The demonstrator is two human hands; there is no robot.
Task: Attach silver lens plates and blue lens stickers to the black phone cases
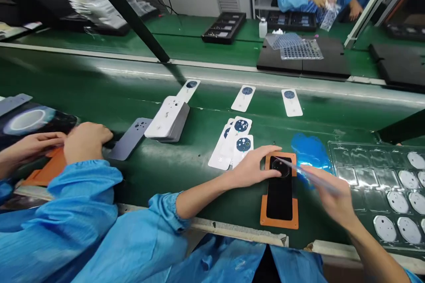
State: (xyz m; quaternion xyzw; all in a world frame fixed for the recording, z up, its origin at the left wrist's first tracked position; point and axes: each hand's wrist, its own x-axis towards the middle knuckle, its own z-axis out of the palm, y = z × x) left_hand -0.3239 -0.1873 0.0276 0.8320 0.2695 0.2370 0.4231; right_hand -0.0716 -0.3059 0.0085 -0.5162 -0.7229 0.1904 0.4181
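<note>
An orange jig (278, 223) lies on the green belt near the front edge, with a black phone back cover (280, 199) set in it. My left hand (252, 169) rests flat on the jig's top left corner, fingers stretched out beside the cover's round camera ring (280, 167). My right hand (332, 196) is blurred by motion and pinches a thin pale blue tool (300, 171). The tool's tip reaches the camera ring.
A fanned pile of white cards with blue discs (233, 143) lies left of the jig, and a blue film patch (309, 150) right of it. A clear tray (365, 161) of oval pieces sits at right. A co-worker's hands (83, 141) work at left beside stacked grey plates (168, 120).
</note>
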